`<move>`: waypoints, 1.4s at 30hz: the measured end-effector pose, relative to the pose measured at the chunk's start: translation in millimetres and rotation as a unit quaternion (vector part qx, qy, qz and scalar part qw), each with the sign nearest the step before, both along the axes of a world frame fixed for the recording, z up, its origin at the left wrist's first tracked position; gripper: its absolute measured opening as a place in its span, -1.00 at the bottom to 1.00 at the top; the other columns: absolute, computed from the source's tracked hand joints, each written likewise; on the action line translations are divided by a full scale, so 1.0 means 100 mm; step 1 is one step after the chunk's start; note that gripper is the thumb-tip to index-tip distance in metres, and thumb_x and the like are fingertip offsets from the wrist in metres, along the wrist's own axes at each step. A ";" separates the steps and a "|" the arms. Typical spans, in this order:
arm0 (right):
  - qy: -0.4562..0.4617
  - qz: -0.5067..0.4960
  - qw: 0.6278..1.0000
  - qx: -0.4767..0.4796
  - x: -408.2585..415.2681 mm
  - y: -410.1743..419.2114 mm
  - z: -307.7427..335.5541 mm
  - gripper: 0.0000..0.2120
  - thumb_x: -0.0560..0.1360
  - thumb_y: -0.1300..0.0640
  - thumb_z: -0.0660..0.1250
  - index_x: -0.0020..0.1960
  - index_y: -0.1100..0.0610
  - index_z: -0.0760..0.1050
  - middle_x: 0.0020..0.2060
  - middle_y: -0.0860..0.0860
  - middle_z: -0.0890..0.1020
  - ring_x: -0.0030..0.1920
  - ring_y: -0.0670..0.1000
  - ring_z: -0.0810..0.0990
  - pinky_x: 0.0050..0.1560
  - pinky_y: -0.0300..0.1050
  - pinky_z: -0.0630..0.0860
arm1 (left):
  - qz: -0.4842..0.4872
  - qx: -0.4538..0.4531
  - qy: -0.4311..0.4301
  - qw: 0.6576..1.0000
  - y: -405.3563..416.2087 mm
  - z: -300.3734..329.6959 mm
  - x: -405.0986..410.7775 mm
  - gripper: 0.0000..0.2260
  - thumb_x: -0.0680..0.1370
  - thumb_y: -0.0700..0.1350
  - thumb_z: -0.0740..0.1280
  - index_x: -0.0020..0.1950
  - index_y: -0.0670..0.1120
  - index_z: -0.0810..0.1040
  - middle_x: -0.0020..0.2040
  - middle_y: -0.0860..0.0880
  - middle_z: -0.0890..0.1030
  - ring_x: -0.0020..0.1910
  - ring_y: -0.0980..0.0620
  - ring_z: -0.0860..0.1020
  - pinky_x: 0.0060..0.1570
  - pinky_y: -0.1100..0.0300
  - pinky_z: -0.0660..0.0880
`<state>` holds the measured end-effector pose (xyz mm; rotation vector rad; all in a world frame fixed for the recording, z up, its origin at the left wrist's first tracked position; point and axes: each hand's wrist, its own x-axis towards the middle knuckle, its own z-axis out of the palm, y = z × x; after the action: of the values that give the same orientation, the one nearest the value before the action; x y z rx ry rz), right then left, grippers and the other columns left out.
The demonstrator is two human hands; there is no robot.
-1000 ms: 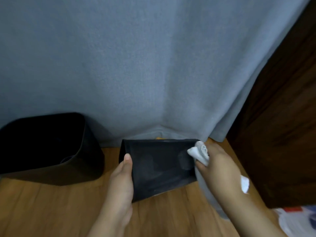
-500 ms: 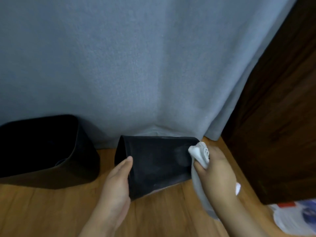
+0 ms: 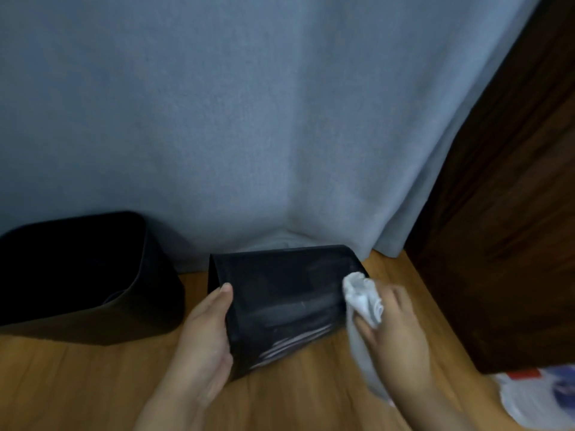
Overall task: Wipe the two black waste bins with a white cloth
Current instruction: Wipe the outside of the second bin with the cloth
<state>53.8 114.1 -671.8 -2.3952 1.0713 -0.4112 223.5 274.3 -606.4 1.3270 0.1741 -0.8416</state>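
Now the tipped black bin [image 3: 280,300] lies on its side on the wooden floor [image 3: 93,384], just in front of the grey curtain [image 3: 280,119]. The left hand [image 3: 202,340] grips the bin's left edge, thumb on top. The right hand [image 3: 395,334] clutches a bunched white cloth [image 3: 362,298] against the bin's right side. The second black bin [image 3: 77,272] stands left of it (upright, untouched). A plastic bag [image 3: 541,396], right of the bin, has print too blurred to read.
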 end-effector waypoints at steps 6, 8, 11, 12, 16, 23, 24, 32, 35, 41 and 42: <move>-0.091 -0.059 0.994 -0.007 0.22 -0.14 0.36 -0.71 0.50 0.08 0.34 0.21 0.03 0.47 0.01 -0.07 0.47 -0.12 -0.15 0.45 -0.14 -0.27 0.31 | -0.002 0.000 -0.009 1.000 -0.01 0.00 -0.05 -0.68 0.67 -0.02 0.16 0.30 -0.15 0.56 0.18 -0.13 0.67 0.23 -0.10 0.59 0.40 -0.09 0.36; -0.101 -0.019 0.995 0.000 0.40 -0.06 0.52 -0.67 0.47 -0.04 0.34 0.20 -0.01 0.45 0.02 -0.12 0.45 -0.02 -0.14 0.47 -0.11 -0.34 0.31 | -0.007 0.008 -0.016 1.000 -0.04 0.00 -0.08 -0.68 0.67 -0.02 0.17 0.29 -0.14 0.57 0.17 -0.12 0.68 0.22 -0.08 0.60 0.37 -0.08 0.40; -0.071 0.045 0.995 0.060 0.71 0.10 0.69 -0.48 0.39 -0.35 0.27 0.22 -0.07 0.38 0.08 -0.16 0.46 0.03 -0.15 0.47 -0.03 -0.24 0.42 | -0.032 0.026 -0.044 0.998 -0.06 0.01 -0.12 -0.71 0.68 -0.06 0.14 0.17 -0.13 0.62 0.05 -0.13 0.72 0.06 -0.07 0.69 0.15 -0.02 0.52; -0.062 0.066 0.992 0.086 0.77 0.12 0.69 -0.45 0.39 -0.41 0.21 0.21 -0.08 0.39 0.07 -0.17 0.49 0.04 -0.15 0.49 0.00 -0.19 0.45 | -0.030 0.033 -0.047 0.998 -0.05 0.02 -0.12 -0.72 0.68 -0.07 0.14 0.13 -0.12 0.63 0.02 -0.12 0.73 0.02 -0.06 0.70 0.10 -0.01 0.54; -0.085 0.109 0.973 0.185 0.77 0.01 0.71 -0.76 0.51 -0.23 0.23 0.03 -0.11 0.50 -0.13 -0.17 0.63 -0.06 -0.19 0.58 -0.06 -0.21 0.47 | 0.003 0.040 -0.030 0.999 0.01 -0.04 -0.07 -0.75 0.66 -0.06 0.20 0.18 -0.13 0.61 0.09 -0.13 0.71 0.10 -0.11 0.66 0.23 -0.06 0.50; -0.066 0.021 0.909 0.410 0.54 -0.18 0.77 -0.57 0.34 -0.25 0.38 -0.06 0.10 0.63 -0.17 0.03 0.71 -0.11 0.00 0.68 0.05 -0.02 0.60 | -0.013 0.033 -0.020 0.999 0.01 -0.04 -0.04 -0.73 0.65 -0.03 0.21 0.20 -0.12 0.62 0.08 -0.11 0.71 0.11 -0.09 0.66 0.14 0.01 0.53; -0.071 -0.013 0.900 0.430 0.51 -0.19 0.77 -0.49 0.30 -0.32 0.37 -0.08 0.13 0.64 -0.19 0.08 0.71 -0.11 0.07 0.69 0.05 0.08 0.59 | -0.012 0.031 -0.017 0.999 0.01 -0.03 -0.04 -0.72 0.65 -0.03 0.21 0.23 -0.13 0.60 0.10 -0.11 0.71 0.13 -0.09 0.65 0.19 -0.01 0.52; -0.256 -0.101 0.959 0.071 0.46 -0.23 1.25 -0.58 0.51 -0.16 0.26 -0.29 0.17 0.52 -0.41 0.15 0.58 -0.39 -0.06 0.52 -0.34 -0.12 0.42 | -0.012 0.019 -0.008 1.000 0.01 -0.04 -0.06 -0.71 0.66 -0.05 0.18 0.22 -0.13 0.61 0.11 -0.10 0.71 0.17 -0.07 0.64 0.27 -0.02 0.48; -0.179 -0.029 0.983 -0.013 0.56 -0.12 1.16 -0.60 0.53 -0.20 0.23 -0.27 0.10 0.48 -0.40 0.00 0.52 -0.38 -0.07 0.47 -0.29 -0.12 0.44 | -0.018 0.021 -0.013 1.000 -0.01 -0.02 -0.08 -0.73 0.66 -0.07 0.18 0.17 -0.13 0.62 0.05 -0.09 0.72 0.09 -0.04 0.67 0.08 0.09 0.53; 0.075 0.175 0.976 0.102 0.90 0.16 0.88 -0.66 0.45 -0.21 0.30 -0.28 0.03 0.36 -0.24 -0.02 0.51 -0.20 -0.06 0.47 -0.12 -0.21 0.40 | -0.022 0.029 -0.014 0.999 -0.03 -0.02 -0.11 -0.76 0.66 -0.09 0.19 0.11 -0.13 0.64 -0.03 -0.11 0.74 -0.04 -0.02 0.70 -0.09 0.09 0.53; 0.102 0.202 0.968 0.107 0.90 0.16 0.85 -0.67 0.43 -0.19 0.36 -0.25 0.03 0.36 -0.20 -0.03 0.50 -0.14 -0.05 0.48 -0.06 -0.22 0.39 | -0.024 0.030 -0.018 0.999 -0.02 -0.02 -0.11 -0.76 0.66 -0.09 0.19 0.10 -0.13 0.64 -0.04 -0.11 0.74 -0.06 -0.01 0.71 -0.09 0.09 0.53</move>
<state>143.5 130.4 -586.5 -2.4120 0.6388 0.0892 212.2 272.0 -608.6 1.4065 0.1401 -0.8571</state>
